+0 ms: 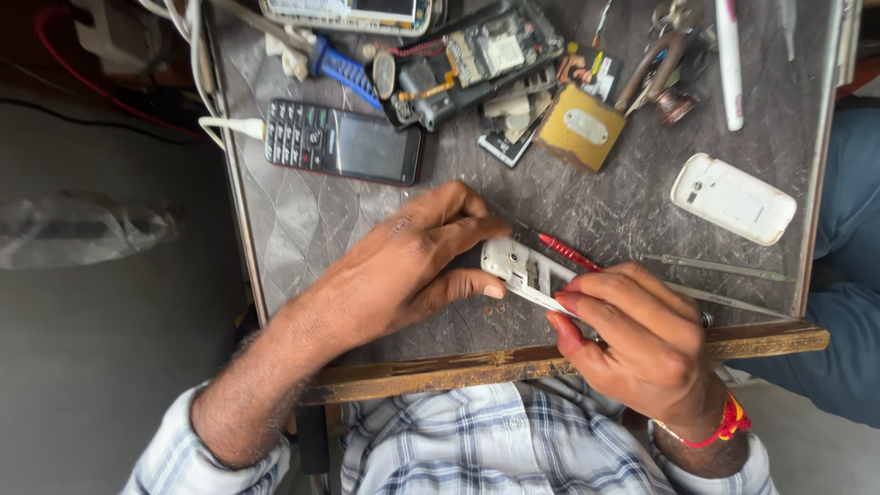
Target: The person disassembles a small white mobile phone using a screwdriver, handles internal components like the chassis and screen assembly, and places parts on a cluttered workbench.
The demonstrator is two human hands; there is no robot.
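My left hand [403, 266] pinches the end of a white phone frame [521, 269] between thumb and fingers, pressing it to the grey table [302, 220]. At the frame's other end my right hand [642, 339] grips it, together with a thin metal tool. A red-handled screwdriver [568, 252] lies on the table just behind the frame, touching neither hand. A few tiny screws sit on the tabletop under the frame.
A black keypad phone [344, 144] on a white cable lies at the back left. Opened phone parts and a circuit board [486, 60] crowd the back. A white back cover [733, 198] and tweezers [715, 268] lie at right. Another person's blue sleeve [852, 229] is at the right edge.
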